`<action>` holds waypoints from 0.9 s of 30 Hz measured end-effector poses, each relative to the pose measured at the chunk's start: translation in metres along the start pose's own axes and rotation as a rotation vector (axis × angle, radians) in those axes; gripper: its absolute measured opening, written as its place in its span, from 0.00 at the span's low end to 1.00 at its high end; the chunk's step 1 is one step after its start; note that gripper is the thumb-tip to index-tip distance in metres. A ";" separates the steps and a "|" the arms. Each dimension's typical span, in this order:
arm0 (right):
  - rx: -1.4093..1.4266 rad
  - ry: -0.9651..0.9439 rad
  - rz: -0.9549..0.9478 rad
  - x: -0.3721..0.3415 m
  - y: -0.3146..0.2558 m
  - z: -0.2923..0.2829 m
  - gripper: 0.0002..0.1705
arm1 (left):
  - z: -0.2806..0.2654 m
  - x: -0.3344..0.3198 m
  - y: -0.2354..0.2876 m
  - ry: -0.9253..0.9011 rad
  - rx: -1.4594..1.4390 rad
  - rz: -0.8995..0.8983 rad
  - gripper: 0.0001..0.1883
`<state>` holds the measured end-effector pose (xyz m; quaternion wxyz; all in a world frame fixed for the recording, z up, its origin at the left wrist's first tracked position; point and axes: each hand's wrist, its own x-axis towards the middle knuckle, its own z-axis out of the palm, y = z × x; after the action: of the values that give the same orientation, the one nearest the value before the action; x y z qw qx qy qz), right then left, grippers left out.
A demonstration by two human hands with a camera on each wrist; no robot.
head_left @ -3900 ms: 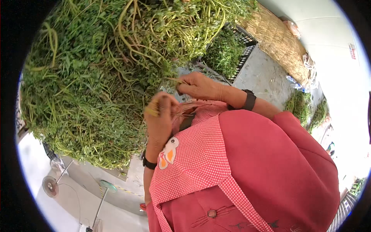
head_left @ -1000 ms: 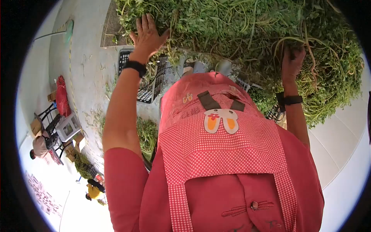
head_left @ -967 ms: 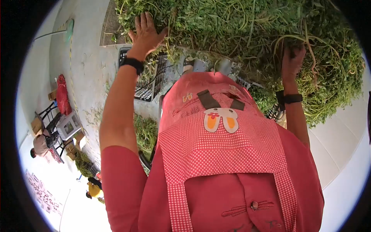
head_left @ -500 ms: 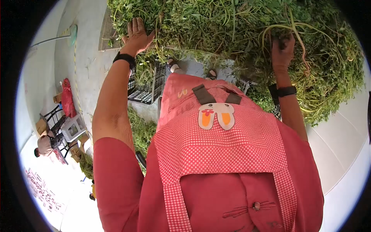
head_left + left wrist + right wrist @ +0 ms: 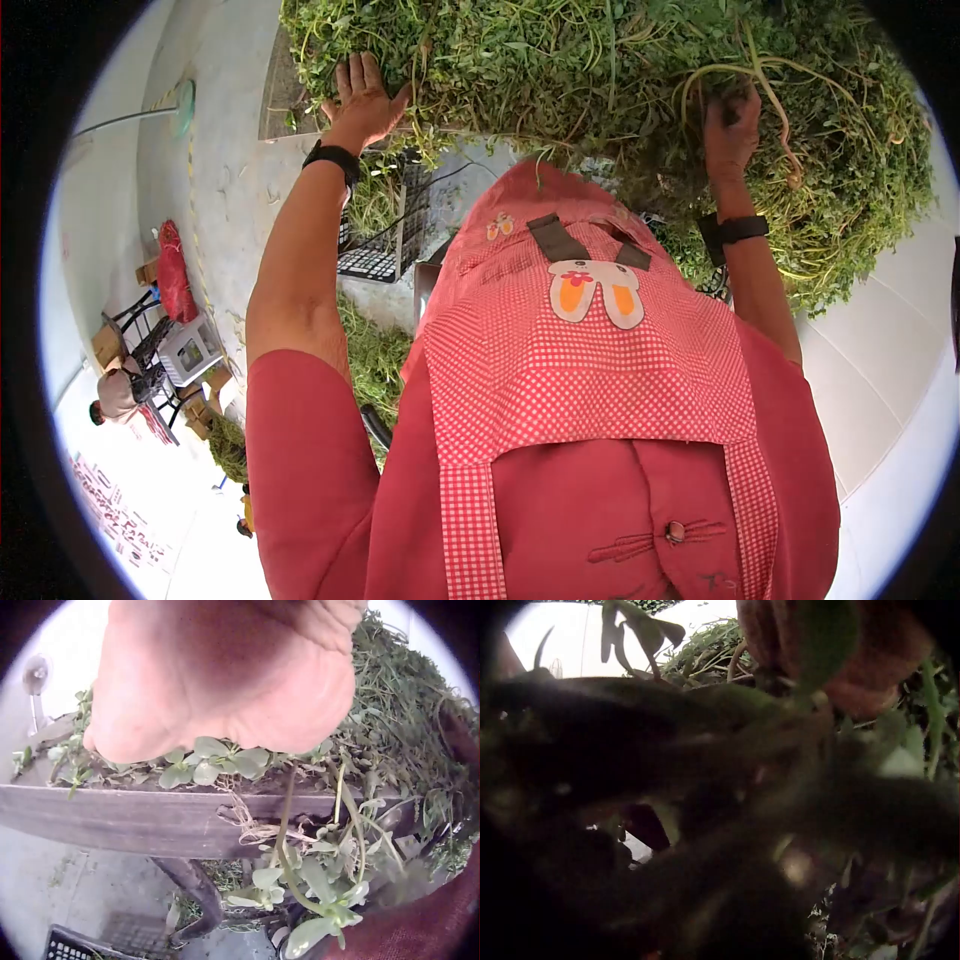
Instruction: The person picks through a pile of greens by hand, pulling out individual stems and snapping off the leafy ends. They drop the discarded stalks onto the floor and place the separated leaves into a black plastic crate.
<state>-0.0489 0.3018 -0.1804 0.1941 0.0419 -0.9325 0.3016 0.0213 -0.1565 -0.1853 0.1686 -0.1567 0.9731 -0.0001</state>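
Observation:
My left hand lies with straight, spread fingers on the near left edge of a big heap of leafy green stems. In the left wrist view the heel of that palm presses over the table edge, with small round-leaved sprigs beneath it. At the right, my right hand reaches into the heap beside a long pale stem. Its fingertips are in shadow among the greens, so I cannot tell if they grip any. Dark leaves and stems cover most of the right wrist view.
Below the table edge at left stands a black plastic crate with greens. More greens lie on the floor beside me. The apron spans the front. Further left are a red sack and a seated person.
Seconds ago both hands were close together at my lap, handling thin stems; now they are far apart on the heap. Since half a second ago the apron has shifted slightly and the feet are hidden.

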 end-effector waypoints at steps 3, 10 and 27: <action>0.090 -0.039 0.071 -0.001 -0.006 -0.004 0.33 | 0.003 0.002 -0.001 0.006 -0.001 -0.004 0.47; 0.072 0.013 0.004 -0.004 0.011 0.004 0.33 | 0.012 0.005 -0.005 0.035 0.023 0.005 0.48; 0.099 0.008 0.033 -0.007 -0.002 0.001 0.36 | 0.014 0.001 -0.009 0.111 -0.073 0.077 0.49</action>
<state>-0.0423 0.2994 -0.1835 0.1903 0.0347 -0.9163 0.3507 0.0273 -0.1645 -0.1981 0.1086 -0.1251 0.9856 0.0331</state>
